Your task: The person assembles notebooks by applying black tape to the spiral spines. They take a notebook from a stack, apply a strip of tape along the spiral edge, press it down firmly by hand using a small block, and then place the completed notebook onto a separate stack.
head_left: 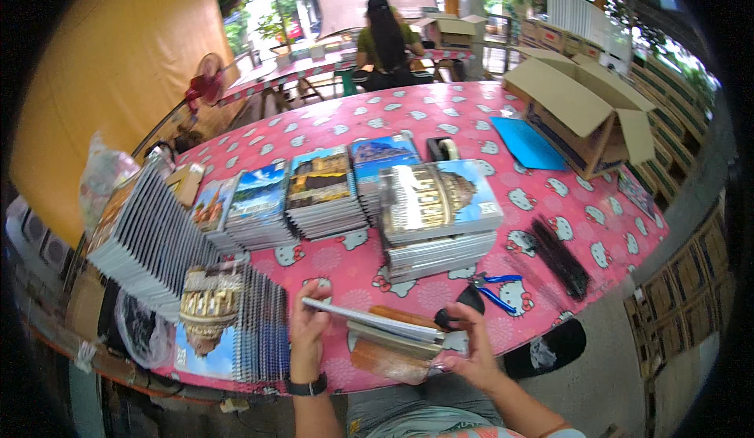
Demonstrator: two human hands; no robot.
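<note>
Between both hands I hold a thin notebook point(373, 319), tilted and seen nearly edge-on. My left hand point(312, 316), a dark watch on its wrist, has its fingers closed at the notebook's left end. My right hand point(471, 352) grips the other end, with something dark at a fingertip. Just under the notebook are orange-brown pieces point(389, 363) that I cannot make out clearly. To the left lies a row of spiral-bound notebooks point(208, 312) with a domed building on the cover. Beyond the hands stands a stack of similar notebooks point(440, 202). Blue-handled pliers point(499, 293) lie right of it.
More notebook stacks point(318, 183) line the pink patterned table point(322, 273). A tall leaning pile point(149, 238) stands at left. Black binding coils point(559, 259) lie at right, with a blue sheet point(526, 144) and an open cardboard box point(585, 112) behind. Another person point(385, 41) sits beyond.
</note>
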